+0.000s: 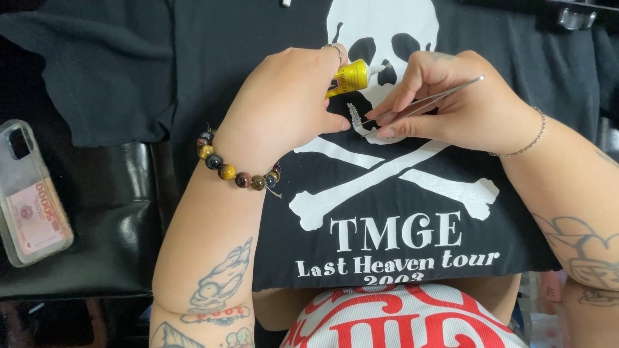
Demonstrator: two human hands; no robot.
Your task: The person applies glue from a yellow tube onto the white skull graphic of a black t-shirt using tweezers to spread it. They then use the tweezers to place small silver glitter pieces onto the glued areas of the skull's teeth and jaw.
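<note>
The left hand (284, 106) is curled around a small yellow glue tube (348, 77), pinching it between thumb and fingers so that its white nozzle (382, 66) points to the person's right, toward the other hand. The right hand (445, 103) presses its thumb and fingers together on a pair of slim metal tweezers (429, 100), whose long axis runs from upper right down to lower left, tips aimed at a short row of small sparkling stones (354, 116) set on the white skull print (387, 38) of a black T-shirt (193, 64). That row lies just between the two hands, below the nozzle and right at the tweezer tips; the right hand's tool is the nearer of the two, and whether the tips touch the stones is too fine to tell. The shirt is spread flat over the person's lap. I count one tube, one pair of tweezers, one beaded bracelet (232, 171) on the left wrist, one thin chain bracelet (525, 145) on the right, and one ring (334, 49) on the left hand. Well apart at the left edge, one clear phone case (29, 193) with a banknote tucked inside rests on a black leather surface (116, 219).
</note>
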